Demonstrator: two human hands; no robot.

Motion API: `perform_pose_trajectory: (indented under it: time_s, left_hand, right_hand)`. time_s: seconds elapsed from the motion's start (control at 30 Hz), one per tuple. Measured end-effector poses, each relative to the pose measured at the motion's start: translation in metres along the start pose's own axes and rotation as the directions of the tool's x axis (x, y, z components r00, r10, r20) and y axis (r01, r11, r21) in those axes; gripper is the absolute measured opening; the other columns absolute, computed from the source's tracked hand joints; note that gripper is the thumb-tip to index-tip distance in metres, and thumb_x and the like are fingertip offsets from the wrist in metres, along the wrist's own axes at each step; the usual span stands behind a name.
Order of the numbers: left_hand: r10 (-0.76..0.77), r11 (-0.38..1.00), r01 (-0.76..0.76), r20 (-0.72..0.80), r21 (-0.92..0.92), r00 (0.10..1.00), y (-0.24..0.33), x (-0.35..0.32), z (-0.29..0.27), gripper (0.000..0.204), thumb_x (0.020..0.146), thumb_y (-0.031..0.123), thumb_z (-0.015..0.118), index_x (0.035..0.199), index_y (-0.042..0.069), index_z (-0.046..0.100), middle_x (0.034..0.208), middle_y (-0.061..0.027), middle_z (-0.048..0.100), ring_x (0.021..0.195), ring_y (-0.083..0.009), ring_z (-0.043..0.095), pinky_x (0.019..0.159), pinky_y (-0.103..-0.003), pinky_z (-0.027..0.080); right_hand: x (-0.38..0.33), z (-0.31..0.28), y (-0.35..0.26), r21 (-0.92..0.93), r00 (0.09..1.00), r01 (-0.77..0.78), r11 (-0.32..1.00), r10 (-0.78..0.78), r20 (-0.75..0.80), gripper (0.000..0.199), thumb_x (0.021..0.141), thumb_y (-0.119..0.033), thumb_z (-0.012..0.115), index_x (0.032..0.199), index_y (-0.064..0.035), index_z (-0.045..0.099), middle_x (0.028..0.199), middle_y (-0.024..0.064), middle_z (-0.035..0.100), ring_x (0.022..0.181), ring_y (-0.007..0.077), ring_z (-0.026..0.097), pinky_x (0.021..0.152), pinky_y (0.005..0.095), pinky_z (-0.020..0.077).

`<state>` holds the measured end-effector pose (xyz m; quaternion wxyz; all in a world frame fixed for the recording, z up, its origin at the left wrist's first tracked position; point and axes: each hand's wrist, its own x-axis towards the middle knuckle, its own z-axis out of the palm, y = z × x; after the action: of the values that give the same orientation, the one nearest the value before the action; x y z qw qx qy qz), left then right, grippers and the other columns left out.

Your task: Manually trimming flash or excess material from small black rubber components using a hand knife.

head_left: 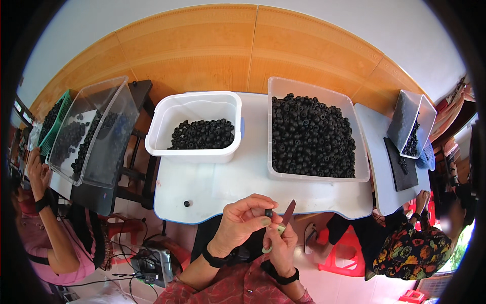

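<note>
A black bead (268, 213) is clamped in the left fingers (257, 222) by the worktop's (248, 177) near edge; a knife (288, 213) is gripped by the right fingers (287, 239). Open room is offered between white tub (193, 152) and clear bin (319, 176).

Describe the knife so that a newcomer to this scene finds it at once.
Start at the middle table, then the right hand before its near edge. It grips the knife, whose dark blade and pale green handle set it apart from the round black pieces.
</note>
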<state>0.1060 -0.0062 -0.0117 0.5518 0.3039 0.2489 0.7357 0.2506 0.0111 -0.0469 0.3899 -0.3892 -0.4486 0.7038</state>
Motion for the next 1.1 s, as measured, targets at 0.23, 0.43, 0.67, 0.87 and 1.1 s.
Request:
perform_pose_trajectory:
  time_s: [0.23,0.43,0.67,0.87,1.1]
  left_hand:
    - [0.002,0.996,-0.005,-0.034,-0.089,0.999,-0.009,-0.011,-0.007,0.024,0.087,-0.011,0.053,0.109,-0.006,0.061,0.117,-0.0175,0.058,0.087,-0.0195,0.064,0.077,-0.029,0.055]
    - [-0.096,0.992,0.080,-0.176,-0.094,0.980,-0.017,-0.015,-0.010,0.020,0.090,-0.004,0.053,0.108,-0.005,0.062,0.097,-0.0113,0.063,0.077,-0.0126,0.058,0.068,-0.025,0.047]
    - [-0.139,0.990,0.140,-0.127,-0.001,0.982,-0.016,-0.017,-0.004,0.024,0.093,-0.001,0.053,0.116,-0.005,0.060,0.111,-0.0119,0.057,0.082,-0.0137,0.059,0.072,-0.026,0.050]
    - [-0.045,0.993,0.043,0.013,0.107,0.999,-0.018,-0.020,-0.008,0.031,0.090,-0.004,0.057,0.121,-0.004,0.058,0.115,-0.0133,0.054,0.087,-0.0142,0.061,0.077,-0.025,0.052]
    - [-0.123,0.984,0.131,-0.077,0.117,0.989,-0.014,-0.026,-0.009,0.029,0.087,-0.002,0.063,0.116,-0.005,0.059,0.099,-0.0085,0.062,0.080,-0.0118,0.060,0.072,-0.024,0.052]
  right_hand:
    - [-0.001,0.001,-0.001,-0.037,0.999,-0.032,0.999,0.031,-0.020,0.012,0.093,-0.009,0.057,0.102,-0.0021,0.060,0.064,-0.0009,0.054,0.047,0.0050,0.044,0.042,0.0192,0.0329]
    - [-0.003,0.000,-0.002,-0.034,0.998,-0.058,0.998,0.057,-0.034,0.011,0.094,-0.011,0.056,0.099,-0.0015,0.059,0.064,0.0000,0.053,0.050,0.0053,0.046,0.046,0.0199,0.0356]
    - [-0.007,-0.004,-0.012,-0.085,0.996,0.074,0.994,-0.069,0.058,0.014,0.097,-0.014,0.052,0.104,-0.0018,0.048,0.072,0.0022,0.054,0.052,0.0061,0.048,0.046,0.0200,0.0368]
    - [-0.011,-0.009,-0.021,-0.272,0.983,0.158,0.949,-0.126,0.132,0.018,0.099,-0.016,0.050,0.105,-0.0003,0.043,0.074,0.0039,0.055,0.055,0.0071,0.050,0.048,0.0207,0.0403]
    - [-0.010,-0.010,-0.027,-0.323,0.960,0.223,0.920,-0.151,0.234,0.014,0.099,-0.015,0.049,0.100,-0.0025,0.043,0.074,0.0044,0.056,0.054,0.0062,0.049,0.046,0.0192,0.0383]
